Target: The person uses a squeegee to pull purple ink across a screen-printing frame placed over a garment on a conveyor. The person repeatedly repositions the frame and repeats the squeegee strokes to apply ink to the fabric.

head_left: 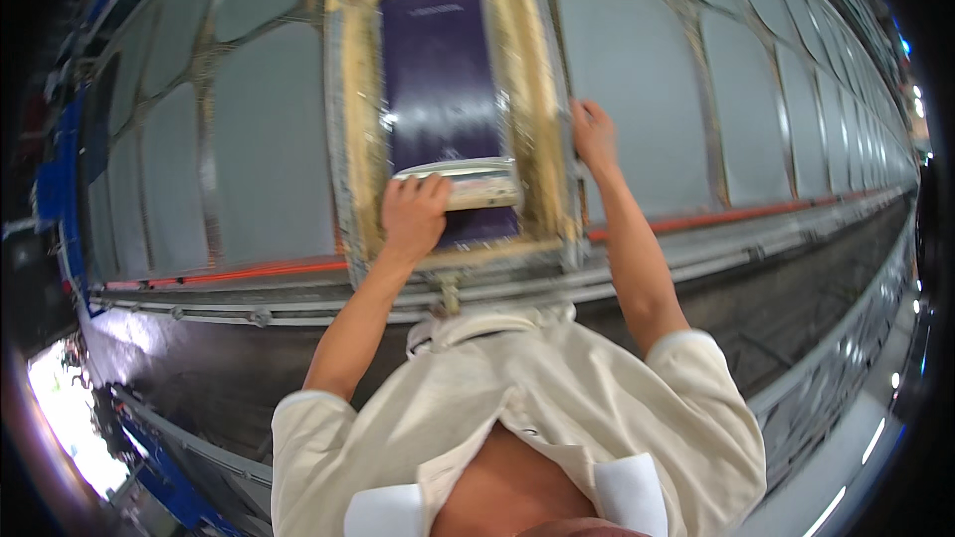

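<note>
A rectangular screen-printing frame (341, 139) with yellowish taped borders lies on the long table. Its middle panel (438, 80) is dark purple and shiny, with small pale lettering near the far end. Across the near part of that panel lies a pale squeegee (484, 187) with smudges on its side. My left hand (415, 214) is closed over the squeegee's left end. Beside the frame's right edge, my right hand (595, 134) has its fingers curled in; blur hides whether they grip the edge or something small.
Grey panels (642, 89) with rounded dark outlines cover the table on both sides of the frame. An orange-red strip (249, 271) and a metal rail (298, 306) run along its near edge, just before my body. Blue metal structure (70, 179) stands at the far left.
</note>
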`<state>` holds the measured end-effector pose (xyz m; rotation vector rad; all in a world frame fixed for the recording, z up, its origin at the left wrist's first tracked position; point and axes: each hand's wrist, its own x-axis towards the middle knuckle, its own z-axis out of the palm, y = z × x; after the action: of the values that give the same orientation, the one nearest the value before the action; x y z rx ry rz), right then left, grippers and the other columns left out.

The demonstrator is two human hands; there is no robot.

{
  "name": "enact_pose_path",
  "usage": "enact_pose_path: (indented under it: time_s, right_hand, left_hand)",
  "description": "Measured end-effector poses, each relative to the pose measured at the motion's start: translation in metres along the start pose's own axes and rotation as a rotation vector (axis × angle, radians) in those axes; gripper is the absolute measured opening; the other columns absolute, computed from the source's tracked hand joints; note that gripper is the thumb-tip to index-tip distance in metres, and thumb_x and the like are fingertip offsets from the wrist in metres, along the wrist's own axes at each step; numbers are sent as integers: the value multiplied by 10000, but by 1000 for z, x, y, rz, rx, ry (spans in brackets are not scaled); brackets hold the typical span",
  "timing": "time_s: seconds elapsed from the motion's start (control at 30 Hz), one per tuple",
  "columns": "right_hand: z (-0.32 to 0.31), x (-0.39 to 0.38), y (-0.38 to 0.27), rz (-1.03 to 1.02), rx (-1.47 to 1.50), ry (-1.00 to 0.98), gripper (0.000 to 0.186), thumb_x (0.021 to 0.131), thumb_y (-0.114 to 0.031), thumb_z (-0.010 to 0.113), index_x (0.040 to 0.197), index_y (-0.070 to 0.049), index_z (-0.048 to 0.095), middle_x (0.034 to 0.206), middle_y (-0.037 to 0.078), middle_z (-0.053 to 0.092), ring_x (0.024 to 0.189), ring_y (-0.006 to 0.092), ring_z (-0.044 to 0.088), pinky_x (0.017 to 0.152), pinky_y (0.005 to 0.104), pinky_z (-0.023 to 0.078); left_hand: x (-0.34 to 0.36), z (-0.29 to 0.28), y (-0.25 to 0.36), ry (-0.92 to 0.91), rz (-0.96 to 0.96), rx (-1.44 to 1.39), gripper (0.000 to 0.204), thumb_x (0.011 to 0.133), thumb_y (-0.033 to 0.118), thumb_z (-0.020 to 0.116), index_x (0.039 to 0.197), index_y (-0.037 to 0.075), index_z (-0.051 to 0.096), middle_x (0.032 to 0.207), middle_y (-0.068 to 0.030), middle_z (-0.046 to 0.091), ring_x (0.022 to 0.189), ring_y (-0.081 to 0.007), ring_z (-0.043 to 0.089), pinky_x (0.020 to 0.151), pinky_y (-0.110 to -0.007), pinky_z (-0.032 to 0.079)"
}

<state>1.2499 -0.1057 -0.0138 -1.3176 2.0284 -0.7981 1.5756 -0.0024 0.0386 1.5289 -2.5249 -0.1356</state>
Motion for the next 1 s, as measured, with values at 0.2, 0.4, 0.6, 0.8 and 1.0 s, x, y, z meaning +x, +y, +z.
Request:
enact_pose_path:
  time_s: [0.2, 0.4, 0.6, 0.8, 1.0]
  right_hand:
    - [-22, 35, -25, -165, -379, -112, 274, 953, -342, 668, 1054, -93, 722, 889, 163, 710, 840, 367, 672, 715, 455, 511]
    - [12, 128, -148, -759, -102, -62, 460, 887, -387, 759, 1211, -70, 681, 1102, 155, 690, 1054, 351, 613, 922, 458, 490]
    - [72, 219, -225, -875, -610, -336, 507, 820, -420, 795, 1193, -86, 710, 1086, 136, 722, 1165, 338, 601, 1041, 482, 436]
    - [98, 219, -221, -747, -665, -447, 385, 815, -380, 799, 1089, -112, 764, 892, 154, 747, 920, 353, 706, 978, 445, 496]
    - [78, 108, -170, -859, -510, -425, 306, 749, -270, 856, 933, -51, 749, 759, 179, 700, 764, 386, 681, 752, 456, 549]
  left_hand:
    - [161, 19, -97, 98, -12, 108, 438, 695, 51, 715, 1124, 133, 692, 1141, 12, 676, 986, -227, 609, 862, -392, 432]
    - [291, 1, -174, 98, -11, -5, 222, 778, 187, 774, 994, 140, 750, 954, -62, 723, 903, -306, 673, 816, -446, 495]
    - [347, -22, -186, -73, -64, -59, 283, 790, 317, 801, 1022, 161, 758, 920, -104, 739, 909, -348, 696, 782, -477, 535]
    - [329, -9, -180, -71, -98, -21, 251, 784, 313, 795, 991, 175, 765, 891, -105, 742, 879, -337, 709, 778, -479, 551]
    - [220, -14, -116, -35, -58, -17, 121, 781, 248, 754, 866, 163, 748, 833, -63, 731, 851, -295, 722, 754, -443, 543]
